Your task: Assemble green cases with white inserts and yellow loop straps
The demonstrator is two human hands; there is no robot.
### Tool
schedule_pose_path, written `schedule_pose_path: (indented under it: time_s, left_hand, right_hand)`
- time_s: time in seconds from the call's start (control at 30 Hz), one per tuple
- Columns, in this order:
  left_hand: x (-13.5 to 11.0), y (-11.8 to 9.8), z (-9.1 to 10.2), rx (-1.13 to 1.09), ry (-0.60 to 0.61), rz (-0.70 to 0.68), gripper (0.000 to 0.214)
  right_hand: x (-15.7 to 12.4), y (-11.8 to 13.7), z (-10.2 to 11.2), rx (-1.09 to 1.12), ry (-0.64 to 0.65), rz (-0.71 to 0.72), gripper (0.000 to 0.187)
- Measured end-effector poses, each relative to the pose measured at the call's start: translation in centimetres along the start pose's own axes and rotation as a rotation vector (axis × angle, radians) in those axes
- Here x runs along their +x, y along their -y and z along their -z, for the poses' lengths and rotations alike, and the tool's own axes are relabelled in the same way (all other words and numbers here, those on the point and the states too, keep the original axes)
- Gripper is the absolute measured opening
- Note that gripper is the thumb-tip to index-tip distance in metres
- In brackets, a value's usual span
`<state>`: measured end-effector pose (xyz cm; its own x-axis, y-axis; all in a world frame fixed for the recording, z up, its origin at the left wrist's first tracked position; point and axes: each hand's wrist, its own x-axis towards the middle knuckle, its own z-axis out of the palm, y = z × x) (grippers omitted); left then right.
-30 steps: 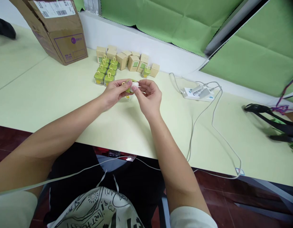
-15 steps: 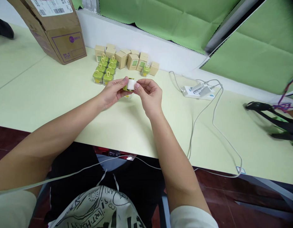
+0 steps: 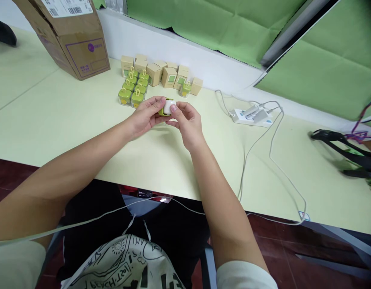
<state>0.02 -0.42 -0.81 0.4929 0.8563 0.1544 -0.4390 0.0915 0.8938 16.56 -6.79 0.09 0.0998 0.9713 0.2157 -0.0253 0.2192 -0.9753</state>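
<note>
Both hands meet over the pale table around a small green and white plug-like item. My left hand grips its green part from the left. From the right, my right hand pinches the white part with thumb and fingers. Just behind the hands stand two rows of green-capped items with yellow loops, and behind those a row of small tan boxes.
A large cardboard carton leans at the back left. A white power strip with plugs and grey cables lies to the right. Black straps lie at the far right. A white cord crosses my lap below the table edge.
The hands have drawn closer together on the item, and the white part now faces up between the fingers. The view shifted slightly.
</note>
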Motion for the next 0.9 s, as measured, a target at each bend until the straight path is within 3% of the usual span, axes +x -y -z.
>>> schedule_pose_path:
  time_s: [0.6, 0.7, 0.9]
  left_hand:
    - [0.4, 0.2, 0.9, 0.186, 0.061, -0.094, 0.053]
    - [0.4, 0.2, 1.2, 0.229, 0.037, -0.136, 0.054]
    - [0.6, 0.4, 1.5, 0.270, 0.011, -0.179, 0.065]
  right_hand:
    - [0.0, 0.2, 0.0, 0.179, -0.060, -0.078, 0.045]
    - [0.1, 0.3, -0.2, 0.177, -0.084, -0.147, 0.050]
    - [-0.6, 1.5, -1.1, 0.248, 0.030, -0.289, 0.062]
